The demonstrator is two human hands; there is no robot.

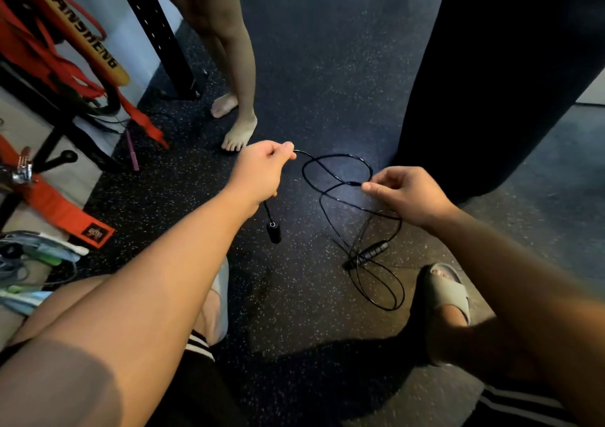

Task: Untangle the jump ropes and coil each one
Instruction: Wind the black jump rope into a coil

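Head view: a thin black jump rope (337, 155) hung in crossed loops between the hands. The left hand (262, 167) was fisted round it, one handle (273, 232) dangling beneath. The right hand (406, 194) pinched a crossing, and the other handle (373, 253) lay nearer on the speckled floor (327, 82).

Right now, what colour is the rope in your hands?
Black. The jump rope shows best in the head view, the only one.
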